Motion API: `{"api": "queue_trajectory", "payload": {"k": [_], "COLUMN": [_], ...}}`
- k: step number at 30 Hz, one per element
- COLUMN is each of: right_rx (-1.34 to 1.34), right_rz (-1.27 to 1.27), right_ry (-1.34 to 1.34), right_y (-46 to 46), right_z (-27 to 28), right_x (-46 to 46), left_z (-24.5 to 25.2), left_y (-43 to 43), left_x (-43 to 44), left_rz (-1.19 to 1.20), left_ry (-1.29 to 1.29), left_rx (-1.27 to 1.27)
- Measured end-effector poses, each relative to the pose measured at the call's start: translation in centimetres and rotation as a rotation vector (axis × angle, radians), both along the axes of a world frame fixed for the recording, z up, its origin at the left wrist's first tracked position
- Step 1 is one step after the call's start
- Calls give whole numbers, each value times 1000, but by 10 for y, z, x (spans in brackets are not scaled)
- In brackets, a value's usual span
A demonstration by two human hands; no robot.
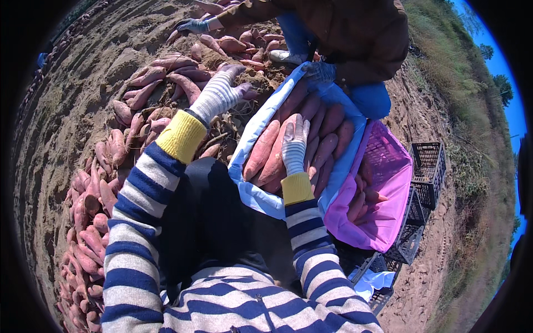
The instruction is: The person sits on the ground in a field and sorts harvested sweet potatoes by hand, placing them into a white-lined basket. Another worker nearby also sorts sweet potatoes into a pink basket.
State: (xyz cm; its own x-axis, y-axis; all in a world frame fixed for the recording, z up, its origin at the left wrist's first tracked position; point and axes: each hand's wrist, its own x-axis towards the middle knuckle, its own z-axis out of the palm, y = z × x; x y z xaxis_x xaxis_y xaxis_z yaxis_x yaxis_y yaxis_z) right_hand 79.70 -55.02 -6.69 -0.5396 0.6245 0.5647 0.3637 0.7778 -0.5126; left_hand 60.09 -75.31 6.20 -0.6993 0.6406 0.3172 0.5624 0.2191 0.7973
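My left hand [218,95], in a striped knit glove with a dirt-stained palm side, hovers over sweet potatoes [186,86] on the soil. Its thumb stands apart from the fingers, and I see nothing held. My right hand [295,143], gloved alike, lies flat on large sweet potatoes [262,150] packed inside a container with a light blue liner [255,127]. The fingers are spread slightly and rest on top without closing around one. A co-worker's gloved hand [320,71] touches the far rim of this liner.
A co-worker [354,33] crouches opposite, the other gloved hand [193,26] reaching to sweet potatoes on the ground. A pink-lined crate [387,166] with some sweet potatoes stands at right. Black plastic crates [429,166] lie beyond it. A long heap of sweet potatoes [89,241] runs along my left.
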Motion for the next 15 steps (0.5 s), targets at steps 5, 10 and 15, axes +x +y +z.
{"api": "queue_trajectory", "payload": {"k": [5, 10, 15], "right_rx": [-313, -269, 198], "right_rz": [119, 266, 404], "right_ry": [-24, -187, 226], "right_y": [0, -33, -40], "right_z": [52, 36, 59], "right_x": [-18, -26, -4], "left_z": [40, -69, -216], "left_y": [-119, -280, -394], "left_x": [-10, 71, 256], "left_rz": [257, 941, 1028], "left_ry": [-430, -141, -338], "left_rx": [740, 612, -129]}}
